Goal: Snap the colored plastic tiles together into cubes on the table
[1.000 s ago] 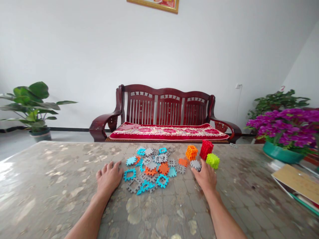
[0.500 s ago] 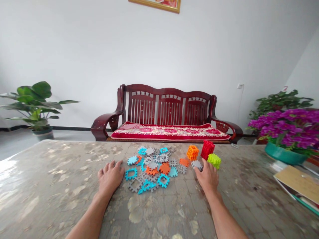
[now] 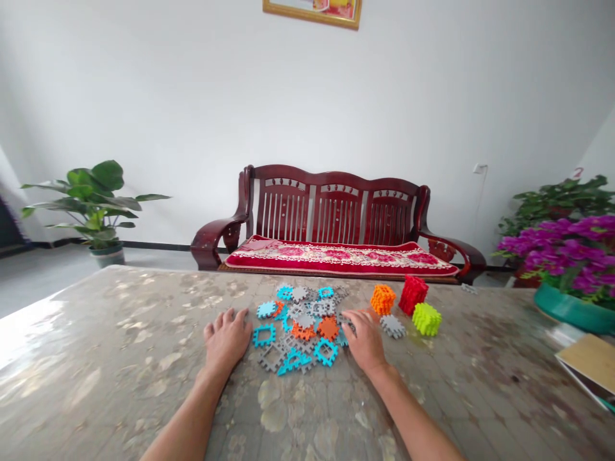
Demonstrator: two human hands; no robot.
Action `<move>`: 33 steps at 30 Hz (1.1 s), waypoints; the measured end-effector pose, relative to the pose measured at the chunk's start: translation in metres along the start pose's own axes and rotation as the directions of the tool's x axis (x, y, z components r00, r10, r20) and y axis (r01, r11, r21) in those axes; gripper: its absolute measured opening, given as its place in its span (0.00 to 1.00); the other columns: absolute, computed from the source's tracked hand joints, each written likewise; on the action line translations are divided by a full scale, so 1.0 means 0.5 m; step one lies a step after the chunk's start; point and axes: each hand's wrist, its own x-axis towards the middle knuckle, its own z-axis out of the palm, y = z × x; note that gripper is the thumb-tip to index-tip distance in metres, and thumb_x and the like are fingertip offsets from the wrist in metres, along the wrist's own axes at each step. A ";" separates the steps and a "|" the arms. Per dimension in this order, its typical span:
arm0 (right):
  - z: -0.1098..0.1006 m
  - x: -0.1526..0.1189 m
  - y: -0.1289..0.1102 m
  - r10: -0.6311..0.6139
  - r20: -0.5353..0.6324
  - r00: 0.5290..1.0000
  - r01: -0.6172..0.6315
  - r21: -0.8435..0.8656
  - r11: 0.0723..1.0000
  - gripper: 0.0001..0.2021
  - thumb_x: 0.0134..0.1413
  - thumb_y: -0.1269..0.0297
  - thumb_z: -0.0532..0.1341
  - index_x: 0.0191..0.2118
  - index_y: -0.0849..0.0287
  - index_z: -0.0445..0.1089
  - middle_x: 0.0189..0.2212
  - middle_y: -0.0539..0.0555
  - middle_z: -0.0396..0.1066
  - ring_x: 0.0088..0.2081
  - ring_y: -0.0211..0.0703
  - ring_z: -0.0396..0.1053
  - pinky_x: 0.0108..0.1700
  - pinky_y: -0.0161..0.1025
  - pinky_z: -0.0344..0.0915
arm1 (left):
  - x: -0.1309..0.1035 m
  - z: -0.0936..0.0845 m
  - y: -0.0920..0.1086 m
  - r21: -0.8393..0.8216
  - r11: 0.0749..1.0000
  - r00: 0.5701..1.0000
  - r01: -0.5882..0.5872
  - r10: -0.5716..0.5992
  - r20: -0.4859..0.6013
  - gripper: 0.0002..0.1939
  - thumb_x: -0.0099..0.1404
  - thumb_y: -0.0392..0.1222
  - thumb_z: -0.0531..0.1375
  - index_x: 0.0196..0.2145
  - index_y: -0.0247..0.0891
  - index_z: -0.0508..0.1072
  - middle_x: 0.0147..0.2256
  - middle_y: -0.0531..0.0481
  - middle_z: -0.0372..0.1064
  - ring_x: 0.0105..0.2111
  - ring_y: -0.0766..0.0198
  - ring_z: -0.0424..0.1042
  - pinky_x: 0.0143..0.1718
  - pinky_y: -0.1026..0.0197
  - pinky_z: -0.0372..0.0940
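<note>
The left hand (image 3: 227, 340) lies loosely spread just left of the toothed-piece pile (image 3: 303, 319); the right hand (image 3: 365, 340) overlaps the pile's right edge, whether gripping anything I cannot tell.

We see tiles (image 3: 328, 328) of matt plastic, smooth-faced, tooth-edged. Stacks (image 3: 413, 294): same plastic look, sides rough. Table (image 3: 307, 419): slick, glossy top, throwing back glare. Bench (image 3: 340, 208): wood, highly varnished. Its mat (image 3: 341, 254): cloth, matt, soft to our eye. Bowl (image 3: 567, 308): smooth, plastic-looking. Wall (image 3: 202, 96): smooth, matt. Folder (image 3: 590, 360): papery, dull.
</note>
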 end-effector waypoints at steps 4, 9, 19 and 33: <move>0.020 0.037 -0.014 0.048 0.087 0.995 -0.049 0.001 0.999 0.19 0.57 0.70 0.56 0.54 0.53 0.73 0.53 0.54 0.74 0.55 0.49 0.67 0.59 0.46 0.61 | -0.002 -0.005 0.002 -0.012 1.000 1.000 0.001 -0.001 0.002 0.26 0.69 0.47 0.45 0.61 0.44 0.68 0.63 0.39 0.62 0.63 0.48 0.57 0.61 0.43 0.48; 0.046 0.079 -0.040 0.035 0.195 0.980 -0.036 0.000 0.999 0.25 0.53 0.71 0.58 0.58 0.52 0.71 0.59 0.53 0.69 0.60 0.50 0.62 0.64 0.49 0.56 | -0.007 -0.017 0.009 -0.013 1.000 1.000 0.005 -0.005 0.003 0.25 0.69 0.46 0.46 0.60 0.45 0.68 0.62 0.40 0.63 0.62 0.49 0.58 0.61 0.45 0.48; 0.050 0.116 -0.071 0.003 0.334 0.943 0.043 -0.129 0.991 0.24 0.54 0.64 0.61 0.59 0.54 0.69 0.53 0.56 0.74 0.57 0.51 0.64 0.59 0.46 0.59 | -0.007 -0.018 0.008 -0.009 1.000 1.000 0.007 -0.007 0.009 0.26 0.70 0.46 0.46 0.61 0.44 0.68 0.63 0.39 0.62 0.64 0.47 0.57 0.62 0.44 0.49; 0.057 0.114 -0.079 -0.012 0.231 0.973 0.056 -0.182 0.982 0.24 0.55 0.65 0.61 0.58 0.57 0.68 0.50 0.58 0.75 0.53 0.52 0.68 0.55 0.45 0.61 | -0.007 -0.019 0.009 -0.010 1.000 1.000 0.014 -0.014 0.012 0.25 0.69 0.47 0.47 0.61 0.46 0.68 0.63 0.41 0.62 0.63 0.49 0.57 0.62 0.45 0.48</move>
